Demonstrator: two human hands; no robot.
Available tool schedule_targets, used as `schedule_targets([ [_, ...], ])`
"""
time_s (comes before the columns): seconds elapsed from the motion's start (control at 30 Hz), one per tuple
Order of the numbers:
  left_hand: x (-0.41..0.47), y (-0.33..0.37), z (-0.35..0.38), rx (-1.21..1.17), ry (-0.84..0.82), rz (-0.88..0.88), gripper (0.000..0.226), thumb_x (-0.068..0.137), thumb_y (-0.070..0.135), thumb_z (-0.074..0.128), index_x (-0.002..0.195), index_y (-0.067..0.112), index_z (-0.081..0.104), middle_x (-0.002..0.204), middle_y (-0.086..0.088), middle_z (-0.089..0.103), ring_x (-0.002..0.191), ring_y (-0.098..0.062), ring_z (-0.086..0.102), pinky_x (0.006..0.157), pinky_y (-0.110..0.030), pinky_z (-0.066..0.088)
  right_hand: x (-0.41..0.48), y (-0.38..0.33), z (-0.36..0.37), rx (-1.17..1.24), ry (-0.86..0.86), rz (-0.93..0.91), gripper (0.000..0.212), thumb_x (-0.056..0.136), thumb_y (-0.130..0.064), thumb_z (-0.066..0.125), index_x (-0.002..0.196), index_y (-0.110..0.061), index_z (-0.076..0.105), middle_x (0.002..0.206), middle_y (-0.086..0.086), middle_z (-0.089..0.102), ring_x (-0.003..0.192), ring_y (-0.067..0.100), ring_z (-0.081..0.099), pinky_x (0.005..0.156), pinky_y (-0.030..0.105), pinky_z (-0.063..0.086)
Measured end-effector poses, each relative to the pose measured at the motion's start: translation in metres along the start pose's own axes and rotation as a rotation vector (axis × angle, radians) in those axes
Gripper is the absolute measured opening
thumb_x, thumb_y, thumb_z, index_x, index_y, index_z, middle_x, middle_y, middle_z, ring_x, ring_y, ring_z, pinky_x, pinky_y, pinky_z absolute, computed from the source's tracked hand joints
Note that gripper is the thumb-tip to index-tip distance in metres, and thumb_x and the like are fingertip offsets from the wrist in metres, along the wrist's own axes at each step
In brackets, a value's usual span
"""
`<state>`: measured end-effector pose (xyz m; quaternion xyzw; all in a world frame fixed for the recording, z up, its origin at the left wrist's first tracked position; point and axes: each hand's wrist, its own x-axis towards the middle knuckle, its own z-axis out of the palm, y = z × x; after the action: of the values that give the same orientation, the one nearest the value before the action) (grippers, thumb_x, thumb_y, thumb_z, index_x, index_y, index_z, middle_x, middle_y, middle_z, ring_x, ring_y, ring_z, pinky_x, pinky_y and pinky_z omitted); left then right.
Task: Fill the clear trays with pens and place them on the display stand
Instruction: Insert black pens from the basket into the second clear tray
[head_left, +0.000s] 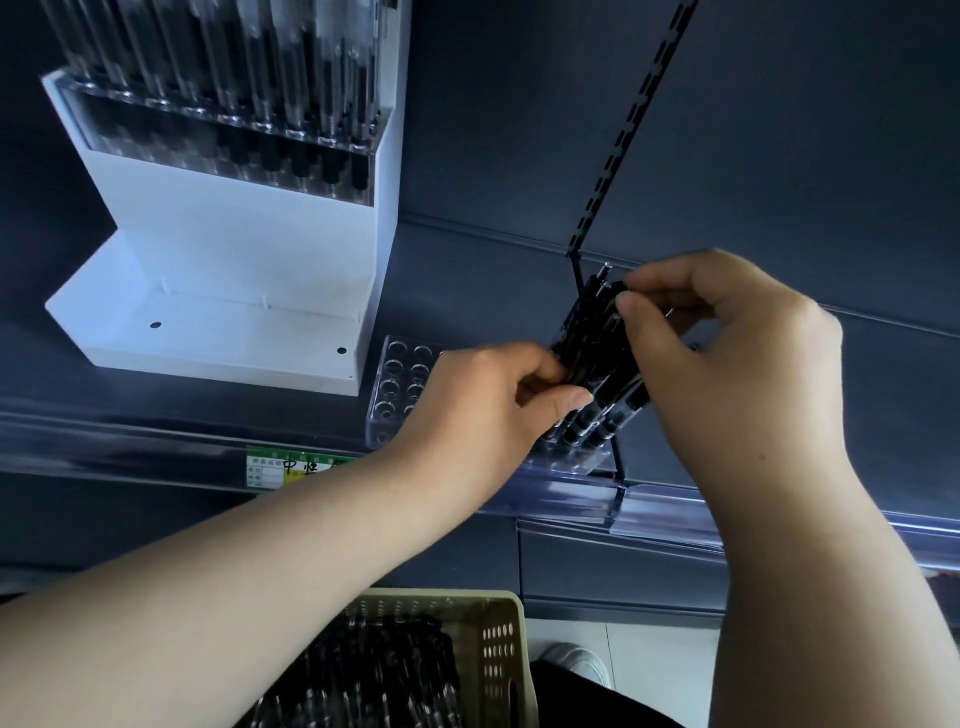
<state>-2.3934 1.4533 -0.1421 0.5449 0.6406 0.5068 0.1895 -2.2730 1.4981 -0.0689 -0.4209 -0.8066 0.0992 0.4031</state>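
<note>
Loading pens into tray on shelf beside stand, gripping the bundle with left hand and right hand, fingers curled; next, probably seating tips in empty holes

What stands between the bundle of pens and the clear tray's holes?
Nothing visible does. Both the left hand and the right hand grip the pens, whose lower ends reach the clear tray at its right end. The left hand hides the tray's middle; its left holes show empty.
</note>
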Motion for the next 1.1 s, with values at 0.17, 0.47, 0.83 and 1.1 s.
schedule_targets([
  [0.17,0.0,-0.001,0.001,0.043,-0.009,0.004,0.016,0.078,0.036,0.073,0.075,0.021,0.068,0.055,0.02,0.054,0.058,0.01,0.053,0.055,-0.002,0.038,-0.001,0.0,0.001,-0.009,0.005,-0.004,0.013,0.082,-0.012,0.064,0.088,-0.022,0.069,0.071,-0.023,0.055,0.079,0.005,0.053,0.067,0.003,0.037],
  [0.47,0.0,-0.001,-0.002,0.152,-0.054,0.081,0.017,0.08,0.034,0.071,0.078,0.017,0.068,0.068,0.009,0.064,0.065,-0.006,0.057,0.062,-0.019,0.044,-0.002,0.0,0.0,-0.023,0.016,-0.01,0.015,0.082,-0.013,0.064,0.088,-0.025,0.068,0.071,-0.025,0.054,0.069,0.007,0.053,0.066,0.0,0.036],
  [0.83,-0.003,-0.003,0.0,0.252,-0.086,0.082,0.02,0.085,0.039,0.064,0.089,0.02,0.066,0.082,0.005,0.067,0.075,-0.011,0.06,0.07,-0.023,0.045,0.0,0.001,-0.004,-0.011,0.026,-0.024,0.014,0.081,-0.013,0.063,0.089,-0.024,0.068,0.07,-0.024,0.054,0.067,0.0,0.053,0.065,0.0,0.036],
  [1.1,-0.019,-0.01,-0.025,0.437,-0.115,0.19,0.034,0.089,0.033,0.06,0.118,0.017,0.059,0.115,-0.001,0.061,0.108,-0.019,0.054,0.087,-0.027,0.044,-0.021,-0.015,0.001,-0.071,0.112,-0.199,0.013,0.083,-0.011,0.061,0.093,-0.011,0.069,0.079,-0.003,0.062,0.078,0.021,0.057,0.073,0.02,0.039],
])
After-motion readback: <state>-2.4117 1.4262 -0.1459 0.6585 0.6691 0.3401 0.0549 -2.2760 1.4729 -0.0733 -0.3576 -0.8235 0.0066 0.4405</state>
